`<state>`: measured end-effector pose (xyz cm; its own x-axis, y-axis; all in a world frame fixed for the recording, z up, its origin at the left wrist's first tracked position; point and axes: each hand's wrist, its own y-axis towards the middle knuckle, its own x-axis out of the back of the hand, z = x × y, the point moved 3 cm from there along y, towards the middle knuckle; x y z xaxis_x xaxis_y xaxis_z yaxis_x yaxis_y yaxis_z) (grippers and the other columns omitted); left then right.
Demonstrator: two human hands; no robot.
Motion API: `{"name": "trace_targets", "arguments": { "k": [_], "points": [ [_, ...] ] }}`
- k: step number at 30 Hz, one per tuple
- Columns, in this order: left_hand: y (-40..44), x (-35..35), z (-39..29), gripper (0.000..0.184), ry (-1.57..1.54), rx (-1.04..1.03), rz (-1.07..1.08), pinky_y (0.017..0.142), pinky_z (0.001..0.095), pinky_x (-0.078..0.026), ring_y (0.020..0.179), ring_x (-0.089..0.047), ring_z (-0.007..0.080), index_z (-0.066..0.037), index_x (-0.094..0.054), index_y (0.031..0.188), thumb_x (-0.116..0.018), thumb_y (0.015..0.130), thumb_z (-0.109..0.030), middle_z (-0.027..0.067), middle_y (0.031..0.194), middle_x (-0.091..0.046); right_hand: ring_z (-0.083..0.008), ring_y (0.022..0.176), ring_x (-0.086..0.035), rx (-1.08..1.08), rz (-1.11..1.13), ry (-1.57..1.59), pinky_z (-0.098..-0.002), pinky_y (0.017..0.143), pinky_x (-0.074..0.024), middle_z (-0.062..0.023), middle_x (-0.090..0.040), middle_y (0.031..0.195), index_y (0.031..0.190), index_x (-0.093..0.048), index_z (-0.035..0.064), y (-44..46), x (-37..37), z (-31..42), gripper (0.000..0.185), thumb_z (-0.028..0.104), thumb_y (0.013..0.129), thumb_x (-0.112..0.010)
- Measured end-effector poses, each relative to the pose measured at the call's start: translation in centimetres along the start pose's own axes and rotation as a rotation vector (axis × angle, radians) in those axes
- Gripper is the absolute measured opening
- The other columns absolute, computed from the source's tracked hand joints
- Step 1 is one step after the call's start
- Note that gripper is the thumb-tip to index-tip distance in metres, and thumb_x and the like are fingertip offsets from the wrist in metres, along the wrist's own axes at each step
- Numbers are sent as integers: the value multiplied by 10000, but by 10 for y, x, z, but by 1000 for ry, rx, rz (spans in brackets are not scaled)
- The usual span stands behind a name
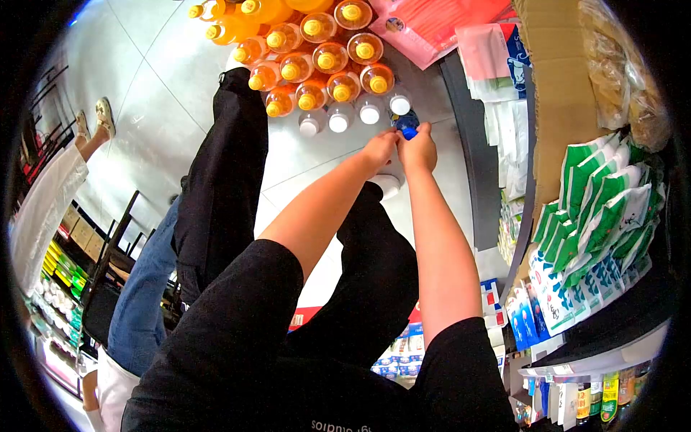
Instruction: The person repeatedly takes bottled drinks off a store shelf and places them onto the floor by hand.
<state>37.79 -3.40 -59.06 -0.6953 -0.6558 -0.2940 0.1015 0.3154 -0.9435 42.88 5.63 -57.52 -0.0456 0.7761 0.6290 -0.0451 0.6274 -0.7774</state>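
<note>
Both my hands meet around a dark bottle with a blue cap (pixel 408 132), just below the rows of bottles on the floor. My left hand (pixel 379 149) is closed at the bottle's left side, its fingertips beside the cap. Around its right side my right hand (pixel 417 147) is closed, with the thumb and fingers near the cap. White-capped bottles (pixel 369 114) stand in a row right above my hands. Behind them are several rows of orange drink bottles with yellow caps (pixel 332 57). My hands hide most of the bottle's lower part.
A shelf edge (pixel 471 144) curves along the right, bearing green and white packets (pixel 597 209) and a cardboard box (pixel 551 79). Pink packages (pixel 425 29) lie at the top. People stand at the left, one in blue jeans (pixel 147 288), near a black chair (pixel 104 317).
</note>
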Motion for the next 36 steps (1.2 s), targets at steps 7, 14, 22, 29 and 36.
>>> {"name": "trace_targets", "arguments": {
  "k": [7, 14, 22, 29, 36],
  "points": [
    [-27, -5, 6, 463, -6, 7, 4, 852, 447, -381, 1105, -472, 203, -143, -426, 1292, -373, 878, -345, 42, 1209, -513, -352, 929, -599, 9, 37, 13, -453, 772, -468, -181, -622, 985, 1143, -410, 69, -26, 19, 2, 531, 339, 750, -642],
    [-95, 21, -12, 338, 145, 30, -128, 645, 321, -440, 798, -541, 162, -110, -518, 1124, -460, 857, -308, 50, 916, -581, -350, 995, -572, -29, 102, 82, -453, 824, -452, -190, -594, 1068, 1191, -411, 30, -105, 62, 30, 544, 311, 758, -582],
    [-213, 44, -75, 328, 268, -39, -173, 608, 323, -432, 733, -553, 156, -99, -509, 1101, -466, 828, -276, 53, 878, -594, -345, 1019, -562, 17, 143, 167, -437, 856, -439, -195, -589, 1081, 1127, -483, 36, -213, 121, 81, 481, 333, 761, -578],
    [-314, 45, -151, 338, 231, -99, -135, 733, 351, -437, 813, -551, 177, -166, -463, 1126, -498, 843, -347, 43, 912, -581, -302, 998, -583, -12, 148, 355, -423, 818, -466, -174, -599, 1070, 1153, -483, 55, -316, 219, 136, 431, 266, 784, -554],
    [-338, 75, -200, 254, 174, -113, 44, 591, 266, -464, 691, -563, 131, -161, -531, 1042, -423, 879, -323, 18, 881, -582, -268, 865, -639, 64, -281, 369, -398, 707, -501, -111, -646, 957, 912, -650, 86, -347, 293, 189, 213, 199, 782, -525]
  ]
}}
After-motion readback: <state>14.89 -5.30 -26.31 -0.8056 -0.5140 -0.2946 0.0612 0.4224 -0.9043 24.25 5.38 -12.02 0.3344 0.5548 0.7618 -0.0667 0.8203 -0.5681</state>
